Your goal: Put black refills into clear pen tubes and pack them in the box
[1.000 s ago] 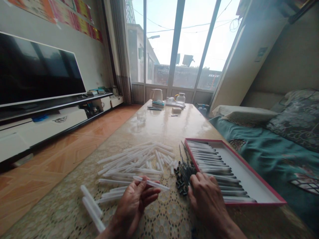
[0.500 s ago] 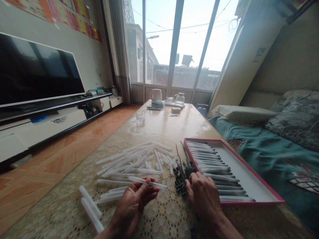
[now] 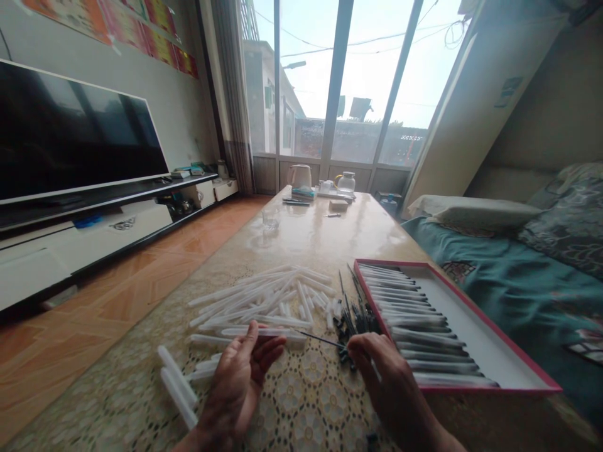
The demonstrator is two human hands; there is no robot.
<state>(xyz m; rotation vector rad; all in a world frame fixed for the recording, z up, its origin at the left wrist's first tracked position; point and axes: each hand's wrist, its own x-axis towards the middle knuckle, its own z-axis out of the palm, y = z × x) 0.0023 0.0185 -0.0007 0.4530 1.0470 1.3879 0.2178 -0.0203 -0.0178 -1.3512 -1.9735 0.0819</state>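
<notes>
My left hand [image 3: 249, 367] pinches a translucent white pen barrel [image 3: 235, 333] between thumb and fingers, holding it level. In my right hand [image 3: 381, 364], the fingertips close on a thin black pen refill [image 3: 323, 339], whose narrow end points left at the barrel's right end. Whether the tip is inside the barrel I cannot tell. Behind my left hand lies a pile of similar white barrels [image 3: 264, 292]. Black refills and short black pieces [image 3: 355, 317] are heaped just beyond my right hand. A red-rimmed box [image 3: 513, 342] at the right holds a row of barrels with dark ends [image 3: 414, 314].
All this rests on a long table with a lace-patterned cover [image 3: 301, 405]. Two white barrels [image 3: 176, 386] lie apart near the left edge. Farther off stand a drinking glass [image 3: 270, 218], a glass jug [image 3: 346, 182] and a pale kettle [image 3: 300, 177]. A sofa [image 3: 475, 263] borders the right side.
My right hand has lifted a black refill from the heap and brought it level toward the barrel. My left hand has shifted slightly left, still gripping the barrel. The view has turned a little left.
</notes>
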